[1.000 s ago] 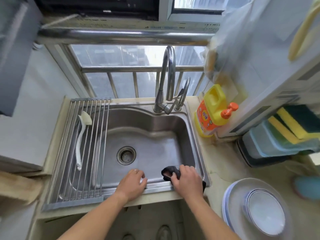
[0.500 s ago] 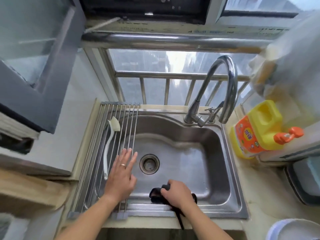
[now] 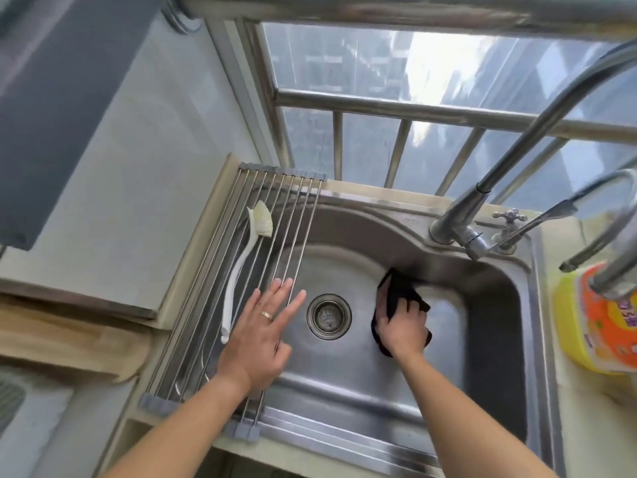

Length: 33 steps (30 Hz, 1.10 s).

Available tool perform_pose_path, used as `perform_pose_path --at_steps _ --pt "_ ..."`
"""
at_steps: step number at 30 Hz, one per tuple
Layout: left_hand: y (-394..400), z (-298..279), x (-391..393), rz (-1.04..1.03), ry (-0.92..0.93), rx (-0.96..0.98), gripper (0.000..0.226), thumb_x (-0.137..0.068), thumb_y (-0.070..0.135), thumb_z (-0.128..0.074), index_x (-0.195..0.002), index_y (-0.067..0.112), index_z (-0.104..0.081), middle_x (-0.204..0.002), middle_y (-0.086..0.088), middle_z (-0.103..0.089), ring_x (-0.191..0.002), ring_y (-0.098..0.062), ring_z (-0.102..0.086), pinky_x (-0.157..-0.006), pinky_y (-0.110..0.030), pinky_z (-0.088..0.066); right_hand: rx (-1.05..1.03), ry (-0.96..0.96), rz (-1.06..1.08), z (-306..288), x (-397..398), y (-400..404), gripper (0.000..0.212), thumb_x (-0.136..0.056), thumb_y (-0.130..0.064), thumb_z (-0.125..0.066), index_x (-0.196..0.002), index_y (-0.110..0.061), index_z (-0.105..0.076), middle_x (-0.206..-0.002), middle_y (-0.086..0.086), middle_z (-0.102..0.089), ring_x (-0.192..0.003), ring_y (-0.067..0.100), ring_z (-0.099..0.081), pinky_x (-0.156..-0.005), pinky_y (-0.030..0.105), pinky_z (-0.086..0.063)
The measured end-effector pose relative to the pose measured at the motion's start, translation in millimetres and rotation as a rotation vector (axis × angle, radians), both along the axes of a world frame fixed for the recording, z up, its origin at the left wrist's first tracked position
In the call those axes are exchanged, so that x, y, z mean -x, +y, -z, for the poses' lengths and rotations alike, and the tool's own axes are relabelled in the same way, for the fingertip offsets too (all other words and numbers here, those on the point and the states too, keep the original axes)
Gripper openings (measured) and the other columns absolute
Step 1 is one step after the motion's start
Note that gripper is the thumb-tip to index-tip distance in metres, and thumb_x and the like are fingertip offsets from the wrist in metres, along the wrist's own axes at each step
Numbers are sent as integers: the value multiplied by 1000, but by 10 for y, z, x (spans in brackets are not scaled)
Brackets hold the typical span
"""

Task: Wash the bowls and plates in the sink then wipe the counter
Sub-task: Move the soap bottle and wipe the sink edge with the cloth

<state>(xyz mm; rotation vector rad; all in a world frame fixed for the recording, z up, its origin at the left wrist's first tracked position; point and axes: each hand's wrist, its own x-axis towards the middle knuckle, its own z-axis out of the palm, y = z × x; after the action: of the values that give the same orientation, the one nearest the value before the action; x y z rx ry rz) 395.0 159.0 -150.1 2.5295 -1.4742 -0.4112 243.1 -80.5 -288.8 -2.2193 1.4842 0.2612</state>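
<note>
A steel sink (image 3: 489, 305) is being viewed from above, and every place here is being given relative to its round drain (image 3: 329, 316). No bowls or plates are being shown anywhere in this view, so the washing is being judged as done and the wiping as the step in hand.

Left of the drain, a roll-up rack of steel rods (image 3: 220, 291) is lying across the sink's left edge, its rods running from near to far. A white dish brush (image 3: 241, 267) is lying on the rack along the same line, bristles at the far end.

The left hand (image 3: 262, 326) is being rested flat on the rack just left of the drain, its grip wide, fingers straight and spread, holding nothing. A ring is being worn on one finger.

Just right of the drain, the right hand (image 3: 401, 324) is being pressed down on a dark cloth (image 3: 400, 291), its grip closed around the cloth, which is bunched against the basin floor and is reaching toward the far wall. The cloth is therefore lying under and beyond the right hand, which is the nearer one; the left is well apart from it.

The bench (image 3: 548, 391) is lying further right of the drain, past the sink's rim, so the cloth is being judged as needing to be carried rightward.

Far right, a yellow detergent bottle (image 3: 593, 326) with an orange label is being shown; its writing is too blurred to be read.
</note>
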Motion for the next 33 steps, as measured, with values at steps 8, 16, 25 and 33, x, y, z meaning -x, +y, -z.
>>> perform_pose_path --at_steps 8,16,25,33 --pt "-3 14 9 -11 -2 34 93 -78 20 -50 -162 29 -11 -169 8 -3 -156 -13 2 -125 -50 -9 -137 -106 -131 103 -627 358 64 -89 -37 -66 -146 -16 -44 -148 10 -42 -129 37 -41 -98 46 -45" --pt "2 43 6 -15 -36 40 92 -80 20 -50 -161 31 -8 -169 11 1 -155 -9 7 -126 -49 -6 -254 -137 -591 143 -1208 786 61 -99 -53 -51 -154 -31 -38 -162 -1 -32 -145 31 -27 -109 47 -37" --pt "19 20 8 -12 -57 15 88 -78 25 -43 -161 30 -13 -169 8 -3 -156 -11 4 -126 -50 -7 -406 75 -1046 16 -553 1276 42 -92 -41 -67 -133 -38 -58 -143 -9 -50 -128 28 -42 -100 47 -40" --pt "28 -20 29 2 -101 -69 85 -82 28 -38 -162 30 -9 -170 5 0 -156 -12 7 -126 -49 -6 -636 260 -897 -416 44 858 33 -97 -27 -59 -130 -22 -60 -134 8 -62 -122 32 -58 -103 35 -46"
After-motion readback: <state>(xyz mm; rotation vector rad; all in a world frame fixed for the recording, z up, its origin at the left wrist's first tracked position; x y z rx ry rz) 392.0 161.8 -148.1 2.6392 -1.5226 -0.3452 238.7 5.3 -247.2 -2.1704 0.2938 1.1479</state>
